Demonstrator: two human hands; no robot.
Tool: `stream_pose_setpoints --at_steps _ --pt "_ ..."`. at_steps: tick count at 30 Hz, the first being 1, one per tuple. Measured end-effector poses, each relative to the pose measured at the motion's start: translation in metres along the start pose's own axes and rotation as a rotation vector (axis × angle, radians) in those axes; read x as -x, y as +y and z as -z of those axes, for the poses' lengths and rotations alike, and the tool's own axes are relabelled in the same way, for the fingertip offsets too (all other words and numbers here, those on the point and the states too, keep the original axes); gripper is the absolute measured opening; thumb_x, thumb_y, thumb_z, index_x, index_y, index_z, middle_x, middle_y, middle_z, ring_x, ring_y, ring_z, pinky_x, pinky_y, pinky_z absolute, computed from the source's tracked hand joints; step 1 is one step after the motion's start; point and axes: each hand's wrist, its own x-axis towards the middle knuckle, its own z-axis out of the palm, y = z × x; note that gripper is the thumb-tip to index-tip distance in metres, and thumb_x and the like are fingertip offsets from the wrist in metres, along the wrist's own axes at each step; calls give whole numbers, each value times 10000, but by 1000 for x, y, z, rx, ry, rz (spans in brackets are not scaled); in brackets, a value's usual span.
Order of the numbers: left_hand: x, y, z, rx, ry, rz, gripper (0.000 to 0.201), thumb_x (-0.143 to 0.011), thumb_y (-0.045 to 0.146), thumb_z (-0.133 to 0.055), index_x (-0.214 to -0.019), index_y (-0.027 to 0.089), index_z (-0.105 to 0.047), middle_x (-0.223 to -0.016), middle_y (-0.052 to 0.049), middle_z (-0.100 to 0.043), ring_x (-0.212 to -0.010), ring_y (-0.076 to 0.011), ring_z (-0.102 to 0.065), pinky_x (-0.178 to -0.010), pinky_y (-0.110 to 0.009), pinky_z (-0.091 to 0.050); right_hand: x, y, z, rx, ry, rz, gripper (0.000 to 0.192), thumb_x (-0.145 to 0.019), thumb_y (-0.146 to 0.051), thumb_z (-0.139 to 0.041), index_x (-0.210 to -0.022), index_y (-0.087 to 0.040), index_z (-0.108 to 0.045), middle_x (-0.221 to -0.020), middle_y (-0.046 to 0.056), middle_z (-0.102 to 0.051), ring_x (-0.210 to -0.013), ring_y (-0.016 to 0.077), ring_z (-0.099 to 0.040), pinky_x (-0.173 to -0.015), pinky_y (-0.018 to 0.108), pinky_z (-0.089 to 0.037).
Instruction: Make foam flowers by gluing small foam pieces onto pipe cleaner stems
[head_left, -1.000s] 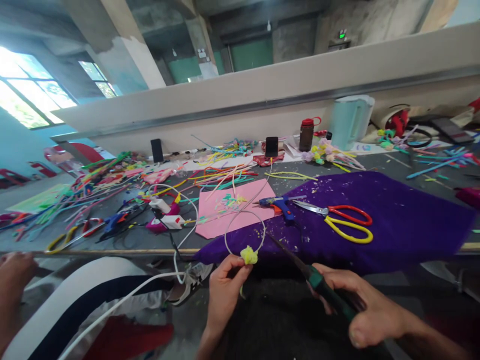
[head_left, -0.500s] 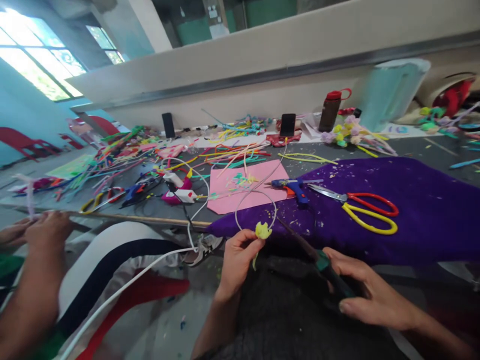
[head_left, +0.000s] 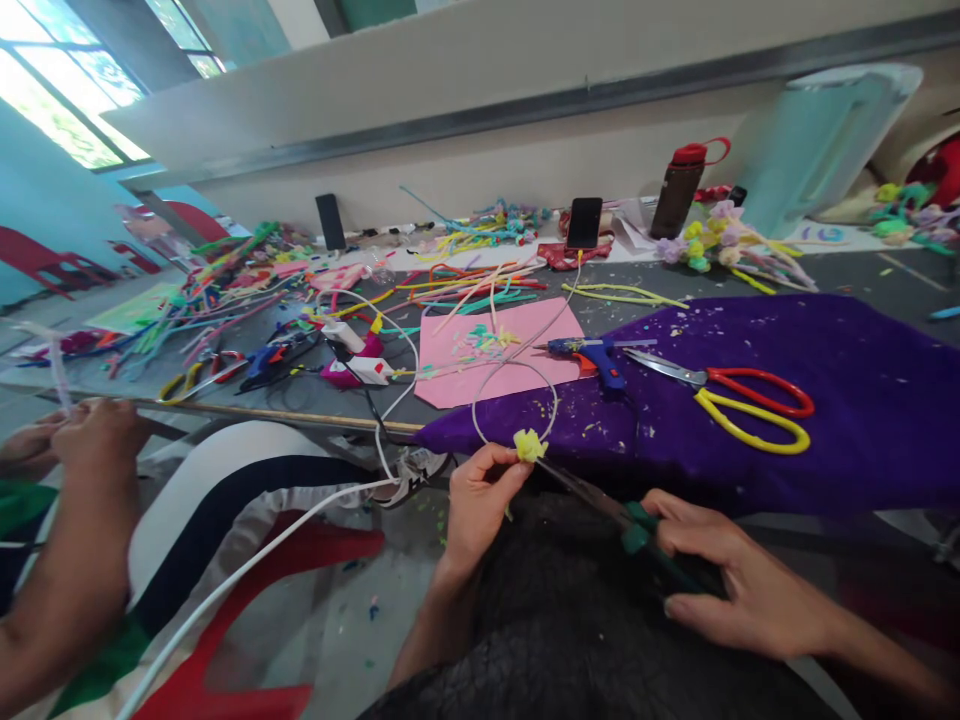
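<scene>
Between the thumb and fingers of my left hand (head_left: pixel 484 500) is a small yellow fuzzy flower (head_left: pixel 529 445), with a thin stem hanging below. My right hand (head_left: pixel 731 580) grips dark green-handled scissors (head_left: pixel 637 530); their blades point up and left, and the tip reaches the flower's lower right side. Whether the blades touch it I cannot tell. Just beyond my hands, on purple cloth (head_left: pixel 862 400), lie red-and-yellow-handled scissors (head_left: pixel 720 385) and a blue glue gun (head_left: pixel 600 360). The glue gun's nozzle rests over a pink sheet (head_left: pixel 450 340) strewn with clippings.
Beside me on the left, a co-worker's hand (head_left: pixel 101 440) holds a pale strip. A white cable (head_left: pixel 247 565) runs up to a power strip (head_left: pixel 364 370). Farther back are pipe cleaners (head_left: pixel 480 285), a phone (head_left: pixel 584 222), a bottle (head_left: pixel 677 195) and a flower bunch (head_left: pixel 720 240).
The scissors in my right hand have moved up so their tip meets the yellow flower's edge. The flower has turned slightly in my left hand, and the camera view has tilted down.
</scene>
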Motion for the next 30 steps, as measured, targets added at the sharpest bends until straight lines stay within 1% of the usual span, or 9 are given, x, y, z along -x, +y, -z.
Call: stream_pose_setpoints --at_steps 6,11,15,22,30 --pt "1 1 -1 -192 29 -153 94 -702 272 -637 -705 178 -637 -652 18 -608 -590 -104 -523 -570 -209 -401 2 3 0 51 8 -19 153 -683 -158 -580 -690 -186 -430 -847 21 -476 -772 173 -482 -679 301 -401" --pt "1 0 -2 -271 42 -253 85 -719 263 -627 -706 179 -630 -664 15 -610 -615 -107 -551 -595 -211 -417 0 2 -1 82 23 -36 147 -687 -159 -591 -694 -184 -446 -850 13 -471 -779 166 -484 -678 291 -399" --pt "1 -2 -2 -306 44 -295 73 -733 247 -617 -713 176 -622 -686 11 -609 -630 -105 -558 -610 -211 -421 -1 2 0 90 16 -29 134 -693 -156 -583 -705 -182 -452 -848 13 -466 -779 163 -480 -675 288 -394" --pt "0 -3 -2 -334 47 -375 39 -742 211 -609 -720 180 -619 -690 15 -604 -629 -99 -558 -602 -206 -421 -2 3 0 109 17 -33 167 -699 -152 -583 -690 -181 -418 -851 6 -454 -767 150 -472 -670 278 -387" --pt "0 -5 -2 -351 48 -411 21 -747 189 -603 -730 183 -614 -705 9 -600 -644 -102 -557 -595 -209 -422 -1 5 1 95 21 -14 200 -704 -170 -589 -680 -184 -391 -840 2 -440 -754 144 -457 -659 271 -374"
